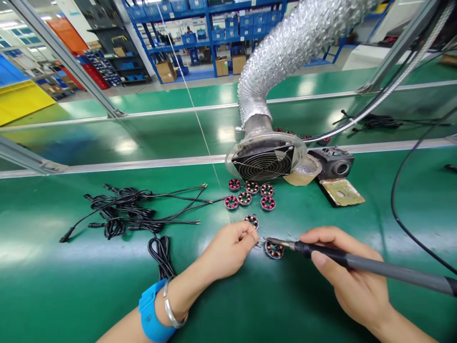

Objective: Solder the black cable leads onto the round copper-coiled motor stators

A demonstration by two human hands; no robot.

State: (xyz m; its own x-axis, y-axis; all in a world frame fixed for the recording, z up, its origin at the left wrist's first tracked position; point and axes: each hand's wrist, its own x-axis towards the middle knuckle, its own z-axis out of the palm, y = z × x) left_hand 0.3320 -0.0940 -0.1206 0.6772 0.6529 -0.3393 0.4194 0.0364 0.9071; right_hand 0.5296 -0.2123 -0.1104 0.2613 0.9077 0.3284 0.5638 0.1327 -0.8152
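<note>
Low centre of frame: I see the right hand [352, 276] gripping the iron [357, 263], tip at the stator [274, 249] on the surface [71, 286]. Left hand [228, 250] fingers pinch thin leads. Stator looks light, rigid; windings fragile, so hold by rim.

Green workbench [71, 286]; blue shelving [228, 28] with bins behind, grey factory floor [200, 81], bright overhead lights [7, 24]

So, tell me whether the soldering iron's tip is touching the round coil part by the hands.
Cannot tell. In the head view the soldering iron in the right hand points its tip just above the coil part, but the meeting point is too small to make out.
</note>
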